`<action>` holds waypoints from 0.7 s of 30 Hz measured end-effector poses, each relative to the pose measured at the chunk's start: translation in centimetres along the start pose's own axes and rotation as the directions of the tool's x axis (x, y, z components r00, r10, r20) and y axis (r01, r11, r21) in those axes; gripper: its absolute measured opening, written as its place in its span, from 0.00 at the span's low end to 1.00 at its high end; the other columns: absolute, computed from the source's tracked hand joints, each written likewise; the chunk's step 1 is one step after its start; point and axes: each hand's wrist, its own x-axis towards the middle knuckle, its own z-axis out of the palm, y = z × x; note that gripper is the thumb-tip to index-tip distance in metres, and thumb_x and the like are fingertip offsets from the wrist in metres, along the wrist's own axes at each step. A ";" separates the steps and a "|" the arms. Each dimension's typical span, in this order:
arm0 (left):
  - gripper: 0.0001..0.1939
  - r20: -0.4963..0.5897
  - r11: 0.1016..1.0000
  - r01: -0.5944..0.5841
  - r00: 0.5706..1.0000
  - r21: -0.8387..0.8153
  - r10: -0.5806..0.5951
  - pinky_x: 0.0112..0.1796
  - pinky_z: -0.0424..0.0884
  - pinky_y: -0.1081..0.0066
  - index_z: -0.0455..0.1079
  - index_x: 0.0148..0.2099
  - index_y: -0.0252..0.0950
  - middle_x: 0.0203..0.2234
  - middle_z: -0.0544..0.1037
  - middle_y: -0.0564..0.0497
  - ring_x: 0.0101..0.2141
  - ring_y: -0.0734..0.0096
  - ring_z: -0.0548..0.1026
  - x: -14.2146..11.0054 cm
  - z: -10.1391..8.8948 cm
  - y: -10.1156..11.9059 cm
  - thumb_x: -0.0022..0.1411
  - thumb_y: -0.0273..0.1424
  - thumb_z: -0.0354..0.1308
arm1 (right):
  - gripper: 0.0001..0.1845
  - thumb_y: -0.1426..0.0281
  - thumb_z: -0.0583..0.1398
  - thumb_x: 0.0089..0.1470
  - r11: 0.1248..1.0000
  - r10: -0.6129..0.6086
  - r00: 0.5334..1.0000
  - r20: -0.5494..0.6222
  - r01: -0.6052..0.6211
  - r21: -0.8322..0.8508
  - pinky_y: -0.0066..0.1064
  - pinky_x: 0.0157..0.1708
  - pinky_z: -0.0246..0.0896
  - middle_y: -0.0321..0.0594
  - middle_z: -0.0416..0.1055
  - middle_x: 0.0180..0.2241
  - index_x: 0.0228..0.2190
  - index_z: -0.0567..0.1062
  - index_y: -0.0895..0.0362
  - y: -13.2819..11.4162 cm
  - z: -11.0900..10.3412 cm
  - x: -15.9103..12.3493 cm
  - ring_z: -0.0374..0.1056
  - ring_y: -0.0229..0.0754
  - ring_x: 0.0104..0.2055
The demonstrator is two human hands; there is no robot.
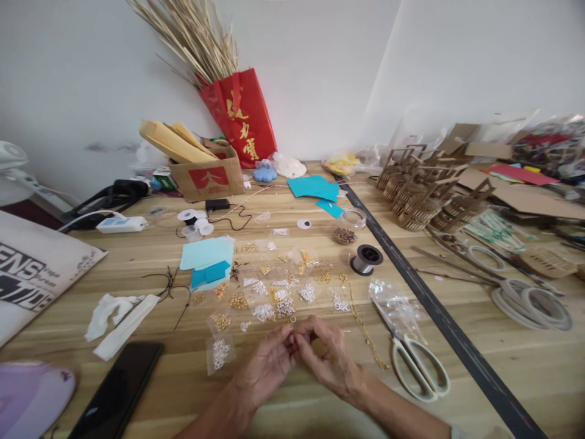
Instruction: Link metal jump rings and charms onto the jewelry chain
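While left hand [269, 361] touches right hand [329, 360] | ring [293, 317] near | scissors [400, 338], phone [119, 390] apart

Bare hands and a pale grey sleeve at a worktable.
The left hand [269, 361] and right hand [333, 358] show slender fingers and uncovered forearms; at the right arm, a sliver of plain, light greyish sleeve [460, 433] meets the frame's bottom edge.

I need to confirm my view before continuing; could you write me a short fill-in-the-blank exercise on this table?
The bag holding the dry stalks is ____.
The phone lies to the ____ of the left hand.
On the scissors, the ends nearest the camera are the ____.
Missing words: red; left; handles.
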 end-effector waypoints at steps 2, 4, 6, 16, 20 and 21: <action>0.12 -0.003 1.000 -0.001 1.000 -0.005 0.001 0.32 0.74 0.74 0.77 0.26 0.26 0.23 0.79 0.48 0.28 0.72 0.76 0.0 0.0 0.0 0.38 0.23 0.76 | 0.05 0.74 0.55 0.59 1.000 0.002 1.000 -0.005 -0.002 -0.004 0.23 0.25 0.60 0.34 0.69 0.23 0.31 0.69 0.56 0.0 0.0 0.0 0.66 0.35 0.24; 0.12 -0.001 1.000 -0.001 1.000 -0.010 0.001 0.32 0.74 0.75 0.77 0.25 0.26 0.22 0.79 0.49 0.27 0.73 0.76 -0.1 0.1 0.0 0.38 0.23 0.76 | 0.05 0.74 0.55 0.59 1.000 0.005 1.000 -0.011 -0.005 -0.005 0.23 0.24 0.60 0.34 0.69 0.23 0.30 0.68 0.56 0.0 0.0 0.0 0.65 0.35 0.23; 0.12 0.006 1.000 0.001 1.000 -0.010 -0.001 0.32 0.74 0.75 0.77 0.25 0.26 0.22 0.79 0.49 0.27 0.74 0.76 -0.1 0.2 0.0 0.38 0.23 0.76 | 0.05 0.74 0.55 0.59 1.000 0.009 1.000 -0.012 -0.009 0.001 0.23 0.24 0.60 0.33 0.69 0.23 0.30 0.68 0.55 0.0 0.0 0.0 0.65 0.34 0.23; 0.12 0.026 1.000 0.003 1.000 0.005 -0.003 0.33 0.74 0.75 0.77 0.26 0.27 0.22 0.80 0.49 0.27 0.73 0.76 -0.1 0.2 0.1 0.38 0.24 0.76 | 0.05 0.74 0.55 0.59 1.000 0.025 1.000 -0.004 -0.025 0.011 0.23 0.24 0.60 0.34 0.69 0.23 0.30 0.69 0.56 0.0 0.1 0.1 0.65 0.35 0.23; 0.11 0.074 0.999 -0.007 0.997 0.037 0.004 0.34 0.73 0.75 0.78 0.27 0.27 0.25 0.81 0.48 0.30 0.72 0.77 -0.1 0.3 0.0 0.41 0.26 0.75 | 0.06 0.74 0.55 0.59 1.000 0.020 1.000 -0.006 -0.020 0.009 0.23 0.23 0.60 0.34 0.69 0.22 0.30 0.69 0.56 -0.1 0.0 0.1 0.65 0.35 0.23; 0.11 0.081 0.999 -0.011 0.997 0.045 0.007 0.35 0.73 0.74 0.78 0.27 0.28 0.26 0.81 0.48 0.30 0.71 0.77 -0.1 0.2 0.0 0.42 0.26 0.75 | 0.06 0.74 0.55 0.59 1.000 0.020 1.000 -0.002 -0.020 0.011 0.23 0.23 0.60 0.34 0.69 0.22 0.30 0.69 0.56 -0.2 -0.1 0.2 0.65 0.35 0.23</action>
